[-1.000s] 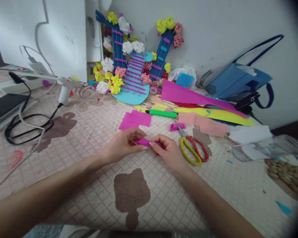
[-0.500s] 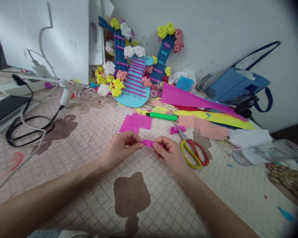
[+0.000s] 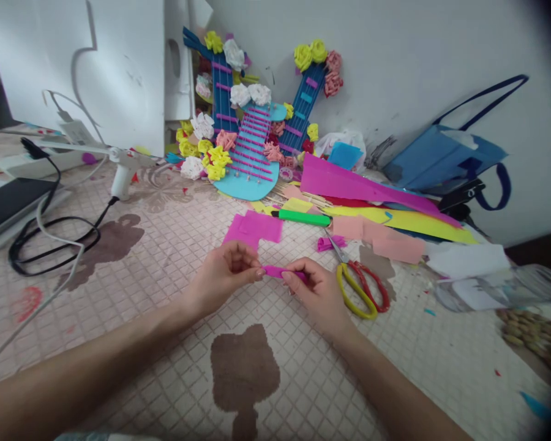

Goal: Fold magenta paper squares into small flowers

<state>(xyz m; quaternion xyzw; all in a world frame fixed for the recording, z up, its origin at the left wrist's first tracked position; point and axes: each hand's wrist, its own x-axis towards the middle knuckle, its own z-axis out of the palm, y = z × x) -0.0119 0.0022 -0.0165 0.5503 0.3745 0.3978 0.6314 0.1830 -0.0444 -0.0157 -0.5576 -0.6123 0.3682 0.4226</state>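
Note:
Between my hands, just above the patterned tablecloth, is a narrow folded strip of magenta crepe paper [image 3: 273,271]. My left hand [image 3: 224,272] pinches its left end between thumb and fingertips. The other end is gripped by my right hand [image 3: 316,291], whose fingers cover part of it. Flat magenta paper squares [image 3: 261,225] lie just beyond my left hand. Scissors [image 3: 358,288] with one yellow and one red handle rest to the right of my right hand. A small rolled magenta paper piece [image 3: 330,243] sits by their blades.
A green marker-like stick [image 3: 303,217] lies behind the paper squares. Paper flowers and guitar-like crafts [image 3: 252,153] stand against the wall. At left are a white glue gun [image 3: 123,171] and cables; at right, a clear plastic bottle [image 3: 523,285] and a blue bag [image 3: 445,156].
The magenta strip looks narrower and flatter between my fingers, and my right hand has shifted slightly. Both hands keep their pinch on it. The view has moved a little.

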